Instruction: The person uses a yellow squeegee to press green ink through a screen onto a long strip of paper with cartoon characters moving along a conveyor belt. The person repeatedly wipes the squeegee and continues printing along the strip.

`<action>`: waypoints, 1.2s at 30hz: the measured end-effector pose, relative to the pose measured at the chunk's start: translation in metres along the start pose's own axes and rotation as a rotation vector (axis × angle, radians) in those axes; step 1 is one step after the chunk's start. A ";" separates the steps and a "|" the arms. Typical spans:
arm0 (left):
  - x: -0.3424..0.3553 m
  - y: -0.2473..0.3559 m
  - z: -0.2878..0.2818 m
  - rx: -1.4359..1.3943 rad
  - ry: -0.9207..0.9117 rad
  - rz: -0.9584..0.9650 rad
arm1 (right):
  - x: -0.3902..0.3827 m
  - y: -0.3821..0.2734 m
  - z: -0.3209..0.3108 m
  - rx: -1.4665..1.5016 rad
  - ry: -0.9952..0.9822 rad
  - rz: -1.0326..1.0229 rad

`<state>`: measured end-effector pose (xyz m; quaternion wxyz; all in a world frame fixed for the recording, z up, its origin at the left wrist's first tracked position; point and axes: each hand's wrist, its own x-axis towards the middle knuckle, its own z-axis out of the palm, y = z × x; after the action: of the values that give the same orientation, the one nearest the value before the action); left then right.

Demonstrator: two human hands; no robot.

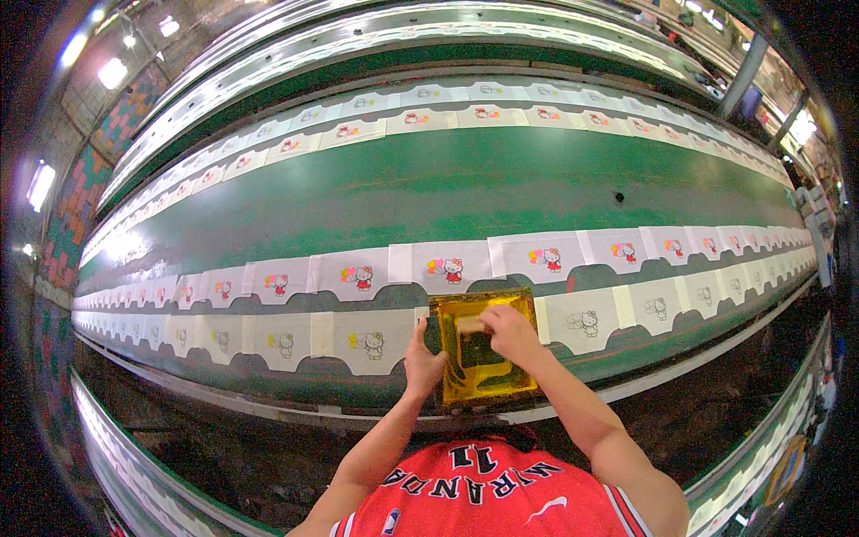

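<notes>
Your right hand (512, 331) is closed around one end of a pale, flat block (470, 324), which lies to the left of your fingers, inside the upper part of a yellow frame (490, 392). The frame sits under your right hand, with most of its inside nearer to you than that grip. Your left hand (423, 365) is at the frame's left edge, fingers pointing away from you and thumb toward the frame; you have it partly open, and I cannot tell whether it grips the edge. Left of that hand lies a cloth piece (362, 333) with an outlined cat figure, and right of your right hand lies a similar white piece (586, 318). Beyond both hands runs a row of coloured prints (450, 266) on the green table (403, 179).
</notes>
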<state>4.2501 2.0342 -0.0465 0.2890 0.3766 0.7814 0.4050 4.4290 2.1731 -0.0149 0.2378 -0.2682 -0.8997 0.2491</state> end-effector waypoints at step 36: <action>-0.006 0.007 0.038 -0.074 0.083 0.128 | -0.091 -0.015 -0.048 0.016 -0.154 0.092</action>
<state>4.2844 2.0478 -0.0593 0.2436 0.3976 0.7516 0.4666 4.5180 2.1228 0.0041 0.1582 -0.2874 -0.9000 0.2870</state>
